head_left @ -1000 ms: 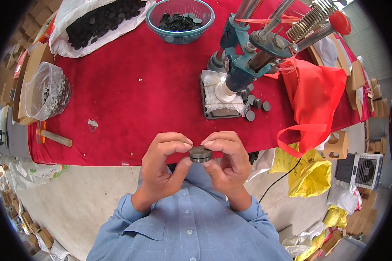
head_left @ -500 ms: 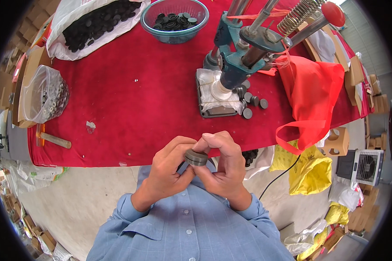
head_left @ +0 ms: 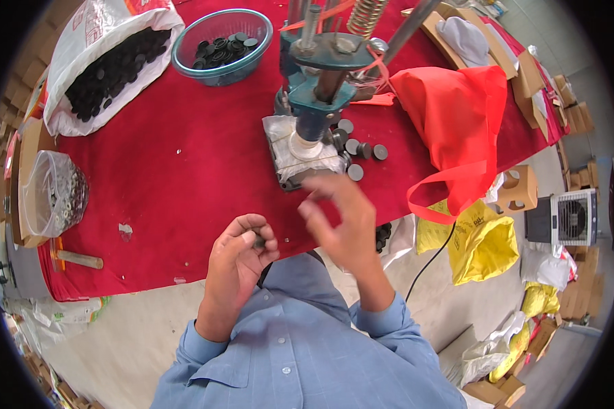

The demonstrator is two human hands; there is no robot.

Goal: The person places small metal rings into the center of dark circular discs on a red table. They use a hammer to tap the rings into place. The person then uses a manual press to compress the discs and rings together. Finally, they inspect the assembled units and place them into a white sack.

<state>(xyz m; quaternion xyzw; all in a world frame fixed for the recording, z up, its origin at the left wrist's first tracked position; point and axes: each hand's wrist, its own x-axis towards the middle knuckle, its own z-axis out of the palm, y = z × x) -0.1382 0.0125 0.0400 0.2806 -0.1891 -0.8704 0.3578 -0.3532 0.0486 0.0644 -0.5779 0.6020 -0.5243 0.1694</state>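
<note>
My left hand is closed at the table's front edge, its fingers curled round a dark disc that shows only in part. To its right, my right hand is raised and blurred, thumb and fingers apart with nothing visible in them. Its fingertips come close to the front of the hand press, whose white-tipped ram stands down on a plastic-wrapped base. Several loose black discs lie on the red cloth just right of that base.
Black discs fill a clear bowl and a white sack at the back left. Small metal parts sit in a plastic tub, with a wooden-handled hammer nearby. A red bag hangs over the right edge, above yellow sacks.
My hands have parted: the right has let go of the dark disc and moved up toward the press, while the left keeps it. The whole view has shifted, with the press now further left.
</note>
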